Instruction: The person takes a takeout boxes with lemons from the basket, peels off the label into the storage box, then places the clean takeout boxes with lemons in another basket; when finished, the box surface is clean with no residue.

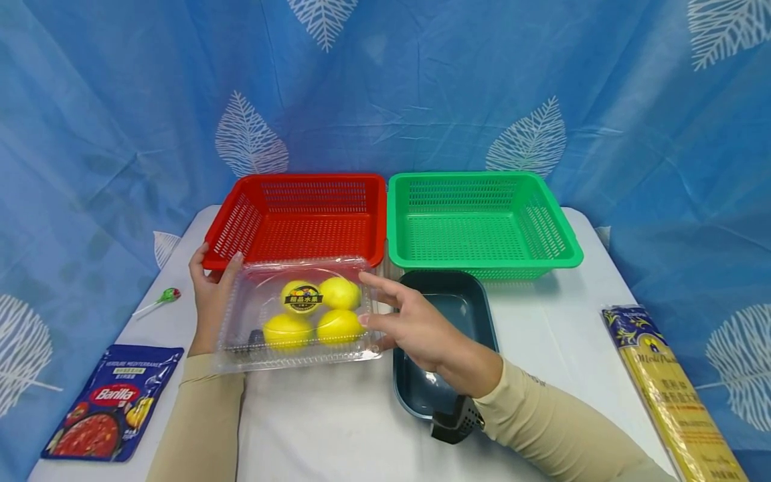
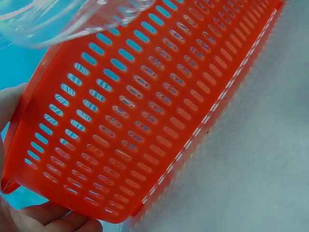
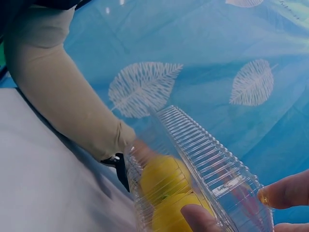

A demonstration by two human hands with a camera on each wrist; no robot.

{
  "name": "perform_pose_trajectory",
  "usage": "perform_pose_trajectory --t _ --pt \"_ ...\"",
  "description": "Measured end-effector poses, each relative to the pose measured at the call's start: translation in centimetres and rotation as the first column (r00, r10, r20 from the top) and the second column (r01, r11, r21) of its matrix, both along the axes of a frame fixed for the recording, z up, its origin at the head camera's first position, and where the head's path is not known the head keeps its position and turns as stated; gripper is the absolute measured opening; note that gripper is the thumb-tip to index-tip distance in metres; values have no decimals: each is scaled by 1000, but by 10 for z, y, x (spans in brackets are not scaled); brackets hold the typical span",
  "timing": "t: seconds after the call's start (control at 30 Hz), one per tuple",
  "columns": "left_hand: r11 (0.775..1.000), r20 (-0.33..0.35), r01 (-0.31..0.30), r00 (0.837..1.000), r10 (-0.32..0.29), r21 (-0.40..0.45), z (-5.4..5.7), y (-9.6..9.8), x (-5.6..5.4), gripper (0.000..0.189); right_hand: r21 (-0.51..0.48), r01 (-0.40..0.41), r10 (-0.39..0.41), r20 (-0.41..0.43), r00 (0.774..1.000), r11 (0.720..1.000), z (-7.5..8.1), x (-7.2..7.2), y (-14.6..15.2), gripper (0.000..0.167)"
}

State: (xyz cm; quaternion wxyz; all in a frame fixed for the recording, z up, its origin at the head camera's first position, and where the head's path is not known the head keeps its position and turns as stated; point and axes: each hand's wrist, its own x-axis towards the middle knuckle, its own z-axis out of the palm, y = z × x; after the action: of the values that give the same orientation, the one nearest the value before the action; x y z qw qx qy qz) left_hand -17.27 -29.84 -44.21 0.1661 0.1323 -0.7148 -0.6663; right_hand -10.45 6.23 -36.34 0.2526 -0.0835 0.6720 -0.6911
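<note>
My right hand (image 1: 421, 328) holds a clear plastic fruit box (image 1: 249, 301) by its right end, thumb and fingers pinching its edge. Inside the closed box lie several yellow lemons (image 1: 340, 326) under a black label on the lid. The box is raised in front of the red basket (image 1: 316, 231) and overlaps my left forearm. My left hand (image 1: 209, 301) grips the basket's front left corner. In the left wrist view, its thumb lies at the rim and the curled fingers (image 2: 58, 217) are under the corner. The right wrist view shows the box (image 3: 207, 154) tilted.
A green basket (image 1: 476, 241) stands beside the red one. The dark blue tray (image 1: 446, 294) lies partly beneath my right arm. A lollipop (image 1: 168, 294) and a Barilla sauce pouch (image 1: 111, 402) lie at left, a yellow noodle packet (image 1: 674, 395) at right. Blue cloth (image 1: 385, 87) hangs behind.
</note>
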Motion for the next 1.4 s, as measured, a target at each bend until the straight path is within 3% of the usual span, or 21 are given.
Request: perform_pose_trajectory --t 0.27,0.53,0.67,0.83,0.93,1.4 --pt "998 14 13 1000 -14 58 12 5 5 80 17 -4 4 -10 1000 1000 -1 6 5 72" --pt "998 -18 22 1000 -21 63 -1 -1 0 82 -2 -36 36 4 999 999 -4 11 6 71" --pt "998 17 23 1000 -24 56 8 5 5 84 -9 -31 31 11 999 999 -7 11 7 72" --pt "992 34 40 998 -44 120 23 12 12 86 -9 -8 8 6 1000 1000 -9 10 8 71" --pt "990 41 45 998 -51 133 27 13 13 86 0 -1 1 4 1000 1000 -9 10 9 71" --pt "994 130 83 987 -91 67 13 -5 9 92 -4 -22 22 24 999 1000 -16 9 2 72"
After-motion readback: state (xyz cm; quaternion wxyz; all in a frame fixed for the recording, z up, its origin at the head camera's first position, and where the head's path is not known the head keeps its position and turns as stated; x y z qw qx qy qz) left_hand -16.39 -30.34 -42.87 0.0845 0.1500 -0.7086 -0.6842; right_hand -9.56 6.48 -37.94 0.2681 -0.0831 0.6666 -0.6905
